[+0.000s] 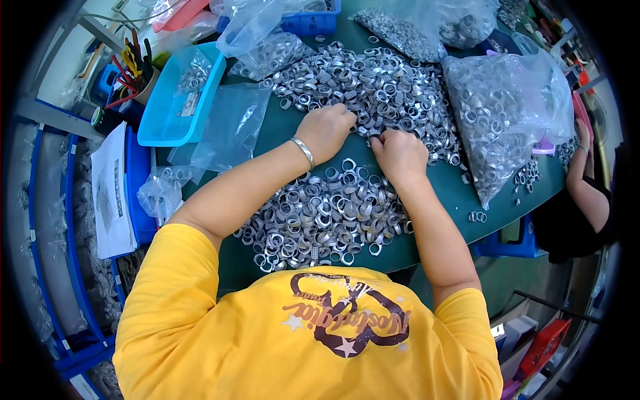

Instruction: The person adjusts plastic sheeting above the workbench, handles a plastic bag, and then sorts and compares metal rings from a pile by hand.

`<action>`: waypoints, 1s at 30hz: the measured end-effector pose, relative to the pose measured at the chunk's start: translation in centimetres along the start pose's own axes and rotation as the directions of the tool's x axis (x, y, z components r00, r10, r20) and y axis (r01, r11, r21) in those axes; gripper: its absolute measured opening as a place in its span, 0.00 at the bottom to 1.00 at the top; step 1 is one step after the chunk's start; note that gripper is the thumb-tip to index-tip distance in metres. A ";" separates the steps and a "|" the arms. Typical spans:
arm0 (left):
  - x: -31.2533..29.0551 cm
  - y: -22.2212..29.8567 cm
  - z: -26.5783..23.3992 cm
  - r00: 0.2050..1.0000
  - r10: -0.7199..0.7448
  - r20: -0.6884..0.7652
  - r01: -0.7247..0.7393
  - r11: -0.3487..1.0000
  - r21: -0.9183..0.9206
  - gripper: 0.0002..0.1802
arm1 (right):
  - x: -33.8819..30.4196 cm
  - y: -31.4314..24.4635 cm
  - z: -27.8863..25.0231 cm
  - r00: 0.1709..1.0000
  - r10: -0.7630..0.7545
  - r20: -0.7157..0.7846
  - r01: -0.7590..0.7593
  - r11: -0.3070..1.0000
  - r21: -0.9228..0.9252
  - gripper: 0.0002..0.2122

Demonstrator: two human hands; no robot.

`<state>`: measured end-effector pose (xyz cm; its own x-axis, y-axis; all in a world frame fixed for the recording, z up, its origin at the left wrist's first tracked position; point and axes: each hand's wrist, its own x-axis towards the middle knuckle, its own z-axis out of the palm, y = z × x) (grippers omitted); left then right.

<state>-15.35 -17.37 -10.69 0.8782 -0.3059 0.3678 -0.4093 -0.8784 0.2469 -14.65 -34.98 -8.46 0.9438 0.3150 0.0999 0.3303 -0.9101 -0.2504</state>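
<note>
My left hand (327, 132), a silver bangle (303, 153) at its wrist, is closed at the near edge of a large heap of silver metal rings (373, 80). Close by on its right, my right hand (402, 157) is closed too, thumb and fingers pressed together at the same edge. Whatever lies in the fingers of either hand is too small or hidden to make out. A second pile of metal rings (327, 217) spreads between my forearms, nearer my body. A narrow strip of green tabletop (347, 155) shows between the two piles.
Left stand a turquoise basket (155, 127), flat plastic bags (233, 123) and a cup of tools (141, 70). A bulging bag of rings (497, 120) stands right; more bags (413, 30) lie behind. A co-worker's arm (587, 193) reaches in at far right.
</note>
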 end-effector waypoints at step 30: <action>-3.7 5.4 -4.1 0.896 -0.303 0.325 0.368 0.098 -0.925 0.08 | -4.6 0.7 -1.6 0.981 -0.141 0.132 -0.128 0.037 0.991 0.06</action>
<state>-21.80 -19.47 -7.07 0.9912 -0.1275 -0.0363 0.0544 0.1412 0.9885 -18.76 -37.44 -7.59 0.8812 0.4727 0.0060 -0.0968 0.1928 -0.9765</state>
